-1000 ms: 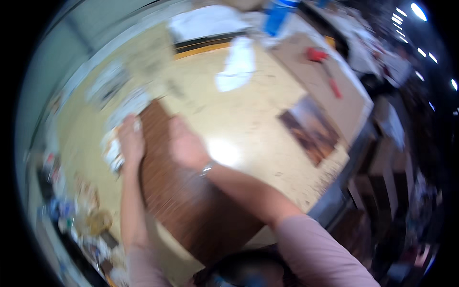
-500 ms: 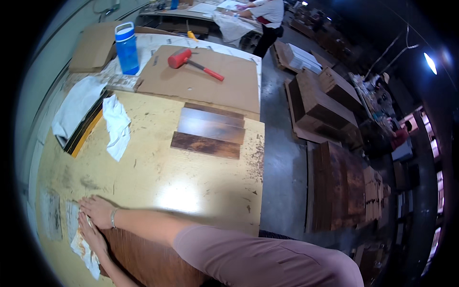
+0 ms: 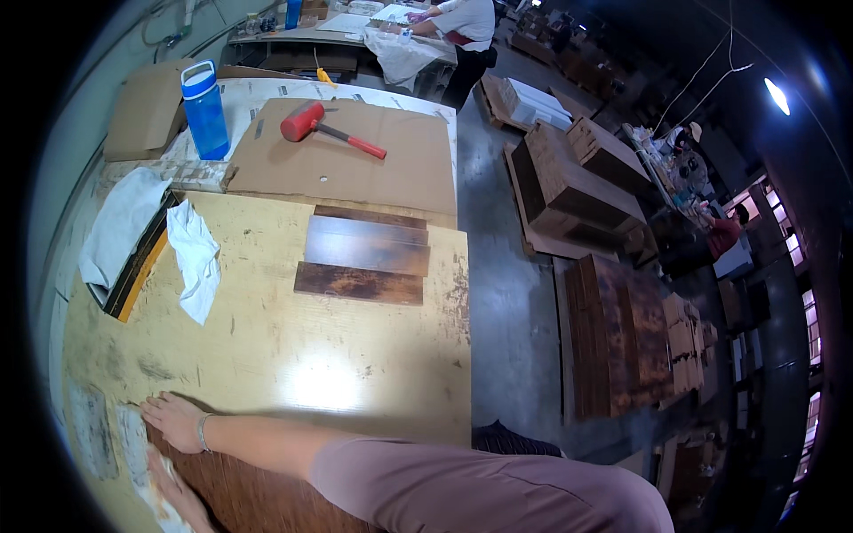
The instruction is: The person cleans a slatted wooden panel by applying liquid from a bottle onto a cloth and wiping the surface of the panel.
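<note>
A dark reddish-brown wooden board [image 3: 253, 484] lies at the near edge of the table, partly under my forearms. My right hand [image 3: 176, 423], with a bracelet at the wrist, rests on the board's far left corner, fingers stretched flat. Below it, my left hand [image 3: 180, 490] presses a white cloth [image 3: 149, 499] with brown stains along the board's left edge. That hand is slightly blurred, and its fingertips are partly lost against the cloth.
Three stained wooden strips [image 3: 364, 256] lie farther up the yellowish table [image 3: 258, 355]. A red mallet [image 3: 330, 130] sits on cardboard [image 3: 391, 182] beside a blue bottle [image 3: 206, 115]. White rags [image 3: 193, 258] lie left. Stacked panels [image 3: 613, 333] stand right; a person [image 3: 462, 35] works beyond.
My left hand has slid with the cloth toward me along the board's edge, apart from the right hand. The right hand stays on the corner. The whole view has shifted slightly.
</note>
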`<state>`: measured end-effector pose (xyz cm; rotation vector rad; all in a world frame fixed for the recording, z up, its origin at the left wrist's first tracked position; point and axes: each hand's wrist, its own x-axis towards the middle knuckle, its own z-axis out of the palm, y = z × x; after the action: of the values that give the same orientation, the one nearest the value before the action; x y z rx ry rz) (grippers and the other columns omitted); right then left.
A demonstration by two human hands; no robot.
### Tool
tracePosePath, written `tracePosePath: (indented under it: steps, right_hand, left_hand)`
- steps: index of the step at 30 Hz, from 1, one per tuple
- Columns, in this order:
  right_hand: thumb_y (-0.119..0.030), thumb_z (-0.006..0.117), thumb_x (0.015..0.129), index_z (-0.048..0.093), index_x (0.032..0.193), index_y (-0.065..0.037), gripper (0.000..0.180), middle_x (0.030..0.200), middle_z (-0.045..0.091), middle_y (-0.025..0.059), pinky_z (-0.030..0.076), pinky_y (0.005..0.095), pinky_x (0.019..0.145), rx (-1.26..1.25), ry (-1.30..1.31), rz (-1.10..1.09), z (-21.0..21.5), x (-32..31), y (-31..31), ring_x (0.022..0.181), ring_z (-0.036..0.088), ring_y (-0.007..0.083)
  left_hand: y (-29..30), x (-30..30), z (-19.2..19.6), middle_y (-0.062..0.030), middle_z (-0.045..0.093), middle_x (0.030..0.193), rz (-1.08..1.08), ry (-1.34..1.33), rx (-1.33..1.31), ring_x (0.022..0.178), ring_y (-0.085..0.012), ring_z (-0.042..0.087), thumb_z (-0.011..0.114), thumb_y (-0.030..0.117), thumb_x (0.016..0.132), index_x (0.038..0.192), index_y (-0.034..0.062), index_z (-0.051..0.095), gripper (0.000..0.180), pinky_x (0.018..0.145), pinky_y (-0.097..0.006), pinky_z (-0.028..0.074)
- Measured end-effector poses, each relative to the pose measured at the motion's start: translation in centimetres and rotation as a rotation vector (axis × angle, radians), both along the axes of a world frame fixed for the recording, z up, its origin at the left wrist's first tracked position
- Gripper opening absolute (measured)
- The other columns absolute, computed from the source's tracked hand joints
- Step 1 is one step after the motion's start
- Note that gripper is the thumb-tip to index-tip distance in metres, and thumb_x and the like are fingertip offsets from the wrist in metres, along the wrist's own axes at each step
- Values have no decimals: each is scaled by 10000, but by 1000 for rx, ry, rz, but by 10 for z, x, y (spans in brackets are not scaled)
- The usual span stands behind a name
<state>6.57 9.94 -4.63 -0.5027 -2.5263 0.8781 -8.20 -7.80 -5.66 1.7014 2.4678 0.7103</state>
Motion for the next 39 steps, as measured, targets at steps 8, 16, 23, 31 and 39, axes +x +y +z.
tracePosePath:
  steps: [8,16,23,31,39]
  right_hand:
    - [-251,537,941,363,1495,43,651,1604,297,180,180,451,1218,-94,-71,68,25,12,2,1487,266,305]
    - [-55,505,831,619,1034,20,244,1028,629,255,461,502,900,-172,238,-37,29,-8,-29,1002,588,421]
    - [-219,502,955,470,1421,1,516,1500,452,181,368,477,1109,263,-4,-5,26,29,1,1346,462,328]
    - [-224,513,965,476,1411,9,504,1492,456,179,379,432,1093,273,-63,22,34,25,19,1332,461,335]
    - [-219,510,967,479,1409,10,499,1493,453,187,382,439,1092,282,-66,3,30,25,20,1318,478,328]
  left_hand:
    - [22,70,17,-167,368,1579,3,109,-83,1459,-315,328,382,21,1005,1519,-36,330,520,1223,-396,206]
    - [-83,24,47,-205,555,1379,328,-19,-21,1287,-342,505,432,166,1018,1416,11,487,431,1126,-420,351]
    - [-56,41,87,-64,360,1597,416,75,-249,1474,-276,329,457,149,1018,1524,157,394,511,1222,-540,127]
    - [-82,77,72,-43,431,1556,252,118,-142,1458,-240,362,424,209,1036,1514,201,412,478,1213,-583,118]
    - [-101,125,67,-32,436,1555,121,58,-273,1430,-245,412,412,285,1046,1506,172,422,474,1213,-568,126]
